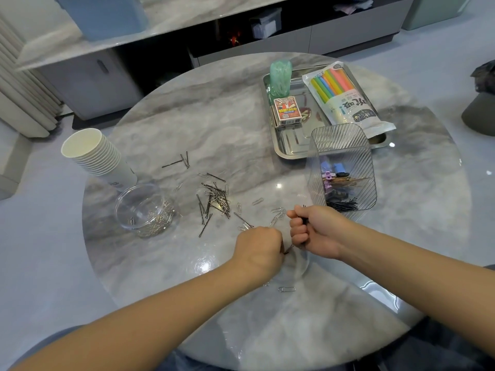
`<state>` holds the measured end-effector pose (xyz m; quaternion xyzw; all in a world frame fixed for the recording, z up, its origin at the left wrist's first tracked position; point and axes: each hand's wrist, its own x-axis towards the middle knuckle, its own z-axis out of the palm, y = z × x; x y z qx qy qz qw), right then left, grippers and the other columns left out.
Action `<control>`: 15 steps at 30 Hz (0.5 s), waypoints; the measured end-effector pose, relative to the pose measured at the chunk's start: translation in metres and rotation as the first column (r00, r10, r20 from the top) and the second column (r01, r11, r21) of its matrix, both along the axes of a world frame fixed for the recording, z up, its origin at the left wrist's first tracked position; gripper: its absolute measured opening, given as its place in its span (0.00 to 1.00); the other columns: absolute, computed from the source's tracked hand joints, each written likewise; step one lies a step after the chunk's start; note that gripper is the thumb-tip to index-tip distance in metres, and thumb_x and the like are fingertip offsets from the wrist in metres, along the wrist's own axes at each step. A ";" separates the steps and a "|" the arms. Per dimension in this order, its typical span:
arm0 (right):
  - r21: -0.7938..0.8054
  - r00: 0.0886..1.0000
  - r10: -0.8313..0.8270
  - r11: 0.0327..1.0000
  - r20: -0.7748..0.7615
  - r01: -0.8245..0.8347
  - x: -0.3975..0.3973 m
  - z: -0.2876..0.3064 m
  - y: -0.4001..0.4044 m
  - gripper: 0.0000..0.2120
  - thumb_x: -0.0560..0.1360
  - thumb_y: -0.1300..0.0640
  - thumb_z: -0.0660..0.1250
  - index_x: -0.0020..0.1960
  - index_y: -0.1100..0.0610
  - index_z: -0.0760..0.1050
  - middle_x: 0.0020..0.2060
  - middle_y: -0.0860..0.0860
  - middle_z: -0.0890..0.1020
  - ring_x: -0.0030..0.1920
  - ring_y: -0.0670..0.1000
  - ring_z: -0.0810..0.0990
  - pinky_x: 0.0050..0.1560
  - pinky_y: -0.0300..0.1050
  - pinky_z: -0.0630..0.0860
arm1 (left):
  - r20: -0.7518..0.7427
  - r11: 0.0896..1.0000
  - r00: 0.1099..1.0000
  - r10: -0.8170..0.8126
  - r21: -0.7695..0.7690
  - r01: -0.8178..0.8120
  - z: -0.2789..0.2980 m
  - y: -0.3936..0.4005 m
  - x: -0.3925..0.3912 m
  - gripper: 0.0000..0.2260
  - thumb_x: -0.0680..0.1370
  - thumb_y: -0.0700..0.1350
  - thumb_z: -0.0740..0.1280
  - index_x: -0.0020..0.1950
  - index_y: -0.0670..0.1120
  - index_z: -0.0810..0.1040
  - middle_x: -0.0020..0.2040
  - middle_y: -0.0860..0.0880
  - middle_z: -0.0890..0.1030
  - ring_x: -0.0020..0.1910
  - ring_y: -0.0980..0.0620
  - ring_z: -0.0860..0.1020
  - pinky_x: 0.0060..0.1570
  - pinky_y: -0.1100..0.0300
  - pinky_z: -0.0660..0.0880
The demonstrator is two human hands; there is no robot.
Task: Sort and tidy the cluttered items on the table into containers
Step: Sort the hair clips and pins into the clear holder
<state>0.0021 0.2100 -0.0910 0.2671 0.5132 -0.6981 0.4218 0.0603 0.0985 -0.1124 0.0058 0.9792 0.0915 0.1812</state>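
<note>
Round and marble-patterned, the table (166, 124) fills my view, with a grey cabinet and pale floor behind it. At its middle lies a scatter of black hairpins (214, 199) mixed with silver paper clips (278, 211); I take that heap as my landmark. Left of the heap stands a clear round jar (144, 210) with silver clips in its bottom, and behind the jar a leaning stack of paper cups (93, 153). Right of the heap, a ribbed clear bin (342, 167) holds black hairpins and coloured clips. Beyond the bin sits a steel tray (292, 145) carrying a pack of coloured straws (345, 97), a small printed box (288, 112) and a green bundle (280, 76). Just in front of the heap, my left hand (258, 250) is fisted, a dark pin showing at its fingers. My right hand (316, 231), close beside it, curls its fingers round a bunch of black pins. One lone clip (286, 289) lies nearer me.
</note>
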 end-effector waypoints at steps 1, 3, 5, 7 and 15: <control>0.000 1.000 0.010 1.000 0.008 -0.010 0.002 0.000 0.002 0.14 0.83 0.57 0.51 0.41 0.60 0.68 0.27 0.50 0.63 0.27 0.46 0.58 0.18 0.34 0.58 | 0.002 1.000 1.000 -0.017 -0.026 0.017 0.000 0.001 0.000 0.10 0.77 0.46 0.62 0.51 0.45 0.81 0.49 0.45 0.81 0.50 0.43 0.78 0.41 0.59 0.66; 0.001 0.999 0.036 0.999 0.017 -0.036 0.004 0.002 0.003 0.15 0.82 0.56 0.51 0.41 0.60 0.68 0.27 0.50 0.64 0.27 0.46 0.59 0.19 0.34 0.59 | 0.020 0.997 0.998 -0.051 -0.051 0.052 0.002 0.004 0.000 0.09 0.76 0.43 0.61 0.48 0.42 0.79 0.49 0.43 0.80 0.50 0.42 0.77 0.39 0.58 0.65; 0.003 0.998 0.058 0.998 0.015 -0.058 0.006 0.003 0.006 0.15 0.82 0.56 0.51 0.42 0.61 0.69 0.28 0.50 0.64 0.28 0.46 0.60 0.21 0.35 0.60 | 0.054 0.997 0.996 -0.065 -0.033 0.066 0.006 0.005 0.002 0.08 0.76 0.43 0.60 0.47 0.40 0.77 0.49 0.41 0.79 0.50 0.40 0.77 0.40 0.57 0.65; 0.012 0.998 0.066 0.998 -0.002 -0.066 0.006 0.005 0.008 0.14 0.82 0.56 0.51 0.44 0.62 0.70 0.29 0.51 0.66 0.28 0.46 0.62 0.24 0.36 0.61 | 0.072 0.999 0.997 -0.030 0.036 0.028 0.011 0.001 0.000 0.07 0.76 0.43 0.60 0.44 0.42 0.76 0.47 0.40 0.79 0.48 0.40 0.77 0.40 0.56 0.68; -0.034 0.999 0.027 0.999 -0.045 -0.029 0.005 0.003 0.014 0.15 0.82 0.59 0.51 0.46 0.65 0.72 0.34 0.55 0.72 0.32 0.51 0.71 0.33 0.40 0.70 | 0.254 0.700 0.891 0.376 0.552 -0.453 0.030 -0.025 -0.012 0.07 0.76 0.43 0.66 0.37 0.45 0.78 0.36 0.47 0.78 0.32 0.53 0.73 0.33 0.65 0.70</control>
